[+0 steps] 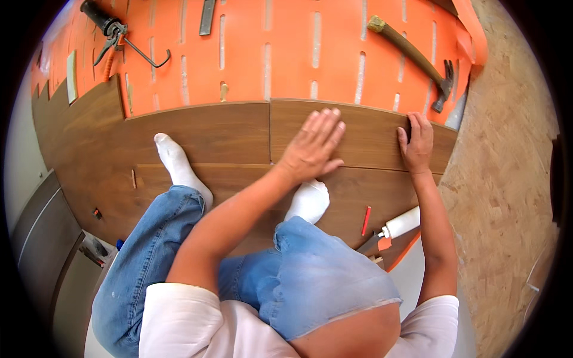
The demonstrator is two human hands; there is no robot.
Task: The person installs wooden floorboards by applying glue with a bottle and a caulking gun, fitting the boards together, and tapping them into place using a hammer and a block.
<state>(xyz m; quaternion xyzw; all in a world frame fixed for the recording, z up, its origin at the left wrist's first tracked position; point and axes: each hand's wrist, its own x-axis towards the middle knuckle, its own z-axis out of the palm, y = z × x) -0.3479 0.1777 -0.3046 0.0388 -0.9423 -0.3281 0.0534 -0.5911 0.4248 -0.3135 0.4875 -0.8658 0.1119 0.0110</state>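
A brown wood floor plank (370,134) lies in the far row of the floor, its left end against a neighbouring plank (209,128) at a thin dark seam. My left hand (313,146) rests flat on it just right of that seam, fingers stretched out. Farther right, my right hand (416,143) lies over the same plank, its fingertips at the far edge and the thumb apart from the fingers. Neither hand holds a thing. A hammer (418,56) with a wooden handle lies beyond the plank, nearest to my right hand.
Orange slotted underlay (286,53) spreads beyond the planks, with a caulking gun (110,30) and a metal bar (207,18) on it. A red pencil (366,221) and a white tube (401,222) lie near my right forearm. Bare wood subfloor (501,173) runs along the right.
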